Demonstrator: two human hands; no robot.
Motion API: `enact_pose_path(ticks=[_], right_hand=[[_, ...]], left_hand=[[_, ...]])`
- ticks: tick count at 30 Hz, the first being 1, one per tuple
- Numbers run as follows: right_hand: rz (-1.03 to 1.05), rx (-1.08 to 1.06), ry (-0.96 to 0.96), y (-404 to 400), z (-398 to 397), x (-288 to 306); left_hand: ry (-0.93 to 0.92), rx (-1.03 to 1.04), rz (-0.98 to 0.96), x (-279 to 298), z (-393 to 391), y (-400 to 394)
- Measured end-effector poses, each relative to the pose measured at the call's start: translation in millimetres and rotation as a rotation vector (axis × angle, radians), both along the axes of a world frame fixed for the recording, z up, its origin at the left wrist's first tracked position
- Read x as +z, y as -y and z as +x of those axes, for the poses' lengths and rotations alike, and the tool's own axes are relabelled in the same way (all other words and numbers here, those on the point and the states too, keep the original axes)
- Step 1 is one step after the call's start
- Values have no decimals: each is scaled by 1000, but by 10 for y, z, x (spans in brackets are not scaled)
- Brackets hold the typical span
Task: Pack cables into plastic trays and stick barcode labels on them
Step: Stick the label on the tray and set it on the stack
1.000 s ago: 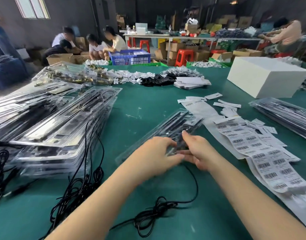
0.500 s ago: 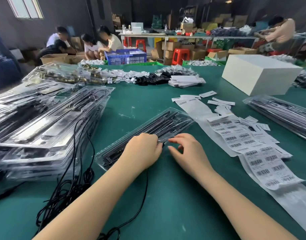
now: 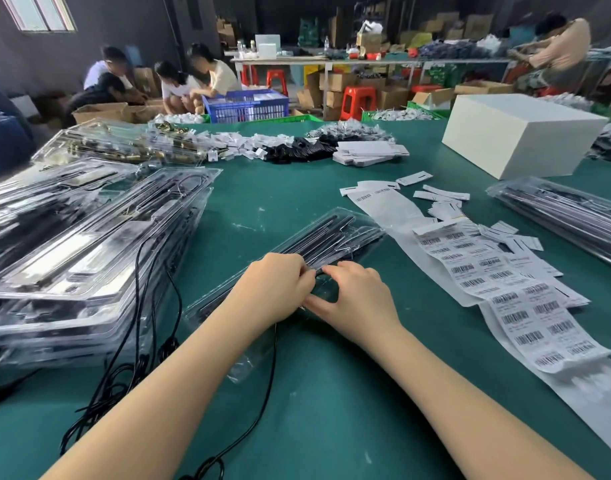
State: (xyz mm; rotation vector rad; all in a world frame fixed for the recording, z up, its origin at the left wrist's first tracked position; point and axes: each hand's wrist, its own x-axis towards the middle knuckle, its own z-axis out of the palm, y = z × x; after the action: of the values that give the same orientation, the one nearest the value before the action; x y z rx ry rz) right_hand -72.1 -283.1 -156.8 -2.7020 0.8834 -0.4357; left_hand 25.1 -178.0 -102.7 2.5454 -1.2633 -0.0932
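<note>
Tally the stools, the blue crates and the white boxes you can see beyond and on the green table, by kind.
Red stools: 3 in plain sight, with other red shapes behind too blurred to count
Blue crates: 1
White boxes on the green table: 1
Total: 5

We press our left hand [image 3: 279, 289] and right hand [image 3: 357, 299] on the long clear plastic tray [image 3: 331, 237] on the green table [image 3: 331, 410].

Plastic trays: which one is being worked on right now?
The clear tray lying alone mid-table, under the left hand and right hand. The others sit untouched in stacks at the left and far right.
</note>
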Motion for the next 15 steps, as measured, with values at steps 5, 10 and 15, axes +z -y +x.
enact_pose_path(ticks=[5, 10, 15], right_hand=[[-79, -4, -16, 214, -44, 12], [-70, 13, -20, 340, -90, -3], [-60, -80, -33, 352, -24, -31]], left_hand=[[38, -41, 55, 8, 5, 10], [99, -82, 75, -35, -50, 35], [118, -78, 99, -24, -30, 41]])
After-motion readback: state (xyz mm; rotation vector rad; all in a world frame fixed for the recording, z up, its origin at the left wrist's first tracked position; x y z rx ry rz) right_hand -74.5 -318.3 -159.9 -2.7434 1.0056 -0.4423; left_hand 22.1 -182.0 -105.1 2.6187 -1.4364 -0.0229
